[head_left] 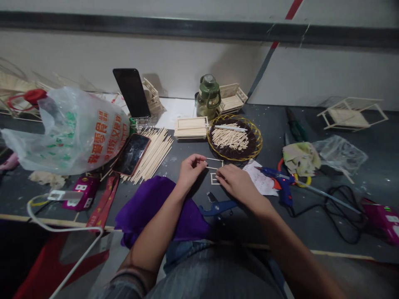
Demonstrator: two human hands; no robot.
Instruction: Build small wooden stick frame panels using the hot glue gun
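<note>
My left hand (190,169) pinches one end of a small frame of thin wooden sticks (215,164) lying on the dark table. My right hand (234,181) is closed over the frame's other side, fingertips pressed on the sticks near a small square part (214,179). Just beyond the hands sits a round wire basket (257,141) with several short cut sticks. A blue glue gun (282,182) lies to the right of my right hand, on a white paper (260,178). Blue-handled cutters (218,206) lie just below my hands.
A bundle of long sticks (152,155) and a phone (131,153) lie to the left, by a plastic bag (71,133). Another phone (131,92) stands upright behind. A green lantern (208,96), small stick-built furniture (232,98), purple cloth (156,207) and black cables (339,207) surround the spot.
</note>
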